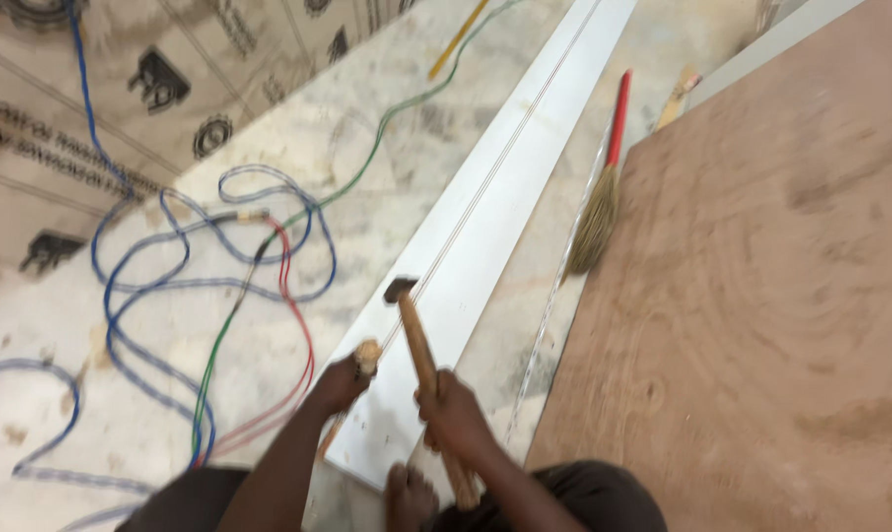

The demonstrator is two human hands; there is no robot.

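Observation:
My right hand grips the wooden handle of a hammer, whose dark metal head rests over a long white board lying on the floor. My left hand is closed around a small wooden-handled tool, held upright at the board's left edge, just left of the hammer. My bare foot sits on the near end of the board.
A large brown plywood sheet covers the right side. A red-handled straw broom lies between it and the board. Blue, green and red cables loop over the marble floor at left. Printed cardboard lies at top left.

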